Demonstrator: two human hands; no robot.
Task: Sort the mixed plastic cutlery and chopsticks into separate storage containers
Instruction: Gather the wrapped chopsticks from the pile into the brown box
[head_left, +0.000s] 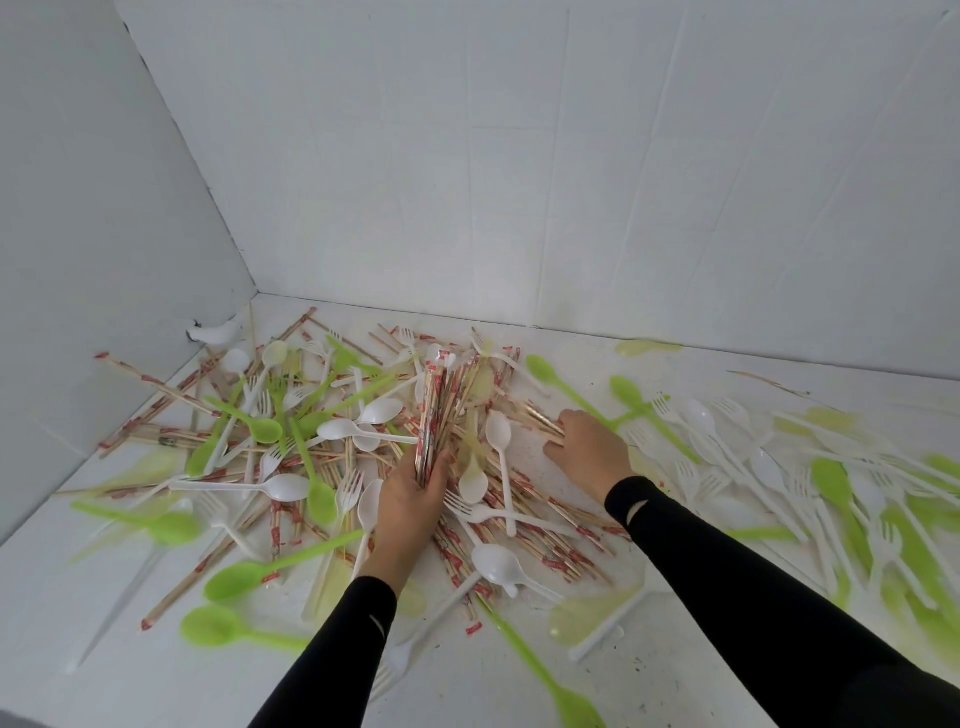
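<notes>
On the counter (675, 353), your left grip (410, 499): clamped round an upright chopstick bundle (441, 410).
Your right grip (589, 447): curled onto loose chopsticks (540, 420).

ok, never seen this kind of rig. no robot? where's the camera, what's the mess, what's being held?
No robot here: a person works with bare hands, in black sleeves. The single picture comes from a wide-angle camera on their head, looking forward and down. On the white surface, boxed in by white walls, lies a mixed heap: green spoons, white spoons, white forks and paper-wrapped chopsticks. The left hand has a bundle of chopsticks in its grip, standing up from the heap. The right hand reaches onto loose chopsticks; whether it holds one is unclear. No storage containers show.
</notes>
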